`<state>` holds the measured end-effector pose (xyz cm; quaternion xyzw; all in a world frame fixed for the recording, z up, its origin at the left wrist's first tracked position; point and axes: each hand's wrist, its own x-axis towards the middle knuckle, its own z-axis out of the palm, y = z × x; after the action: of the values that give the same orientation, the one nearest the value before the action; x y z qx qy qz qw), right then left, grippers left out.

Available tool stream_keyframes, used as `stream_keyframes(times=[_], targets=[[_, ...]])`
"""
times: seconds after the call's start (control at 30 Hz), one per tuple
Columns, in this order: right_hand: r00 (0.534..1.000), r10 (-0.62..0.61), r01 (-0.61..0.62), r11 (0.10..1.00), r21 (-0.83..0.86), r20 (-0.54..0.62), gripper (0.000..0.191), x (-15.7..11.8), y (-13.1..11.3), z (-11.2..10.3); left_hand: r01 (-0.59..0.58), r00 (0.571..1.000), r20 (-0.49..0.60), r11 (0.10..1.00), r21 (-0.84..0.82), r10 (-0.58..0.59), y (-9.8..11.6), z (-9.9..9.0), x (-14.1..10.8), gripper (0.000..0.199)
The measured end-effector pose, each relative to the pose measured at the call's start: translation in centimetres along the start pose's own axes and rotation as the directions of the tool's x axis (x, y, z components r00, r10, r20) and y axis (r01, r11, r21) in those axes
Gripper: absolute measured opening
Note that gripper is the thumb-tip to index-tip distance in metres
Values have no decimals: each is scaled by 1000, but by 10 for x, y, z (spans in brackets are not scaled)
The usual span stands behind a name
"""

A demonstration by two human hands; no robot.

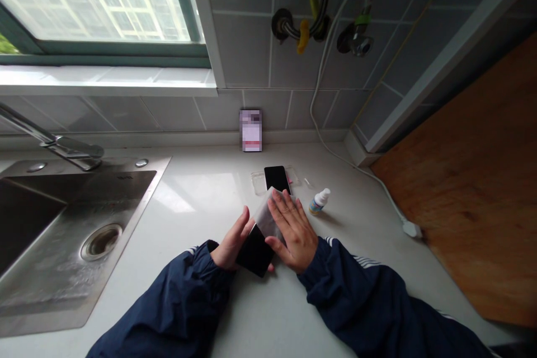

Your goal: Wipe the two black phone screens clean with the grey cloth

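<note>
Counts, taken around the hands: two hands, one left hand point(232, 239) and one right hand point(293, 229); two black smartphones, one lower smartphone point(254, 251) at 6 o'clock and one upper smartphone point(277, 178) at 12 o'clock; one white sheet point(265, 215) between the hands; one clear plastic tray point(259, 182) at 12 o'clock; one dropper bottle point(319, 201) at 3 o'clock; one steel sink point(62, 235) at 9 o'clock; one faucet point(71, 148) at 10 o'clock; one window point(96, 0) at 11 o'clock; two wall valves point(282, 23) point(356, 42) at 1 o'clock; one white cable point(327, 128) at 2 o'clock
</note>
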<state>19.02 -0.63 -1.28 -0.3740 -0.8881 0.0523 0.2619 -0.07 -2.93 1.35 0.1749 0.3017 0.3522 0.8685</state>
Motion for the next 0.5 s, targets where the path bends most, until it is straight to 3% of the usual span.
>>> stream_keyframes(times=[0.27,0.5], targets=[[999,-28,28,1000,-6,15,73,-2,-3,1,-15,998,58,1000,10,14,0,-1,0,76],[997,-53,53,999,-4,48,72,-3,-6,2,-2,999,38,1000,9,1,0,-2,2,81]])
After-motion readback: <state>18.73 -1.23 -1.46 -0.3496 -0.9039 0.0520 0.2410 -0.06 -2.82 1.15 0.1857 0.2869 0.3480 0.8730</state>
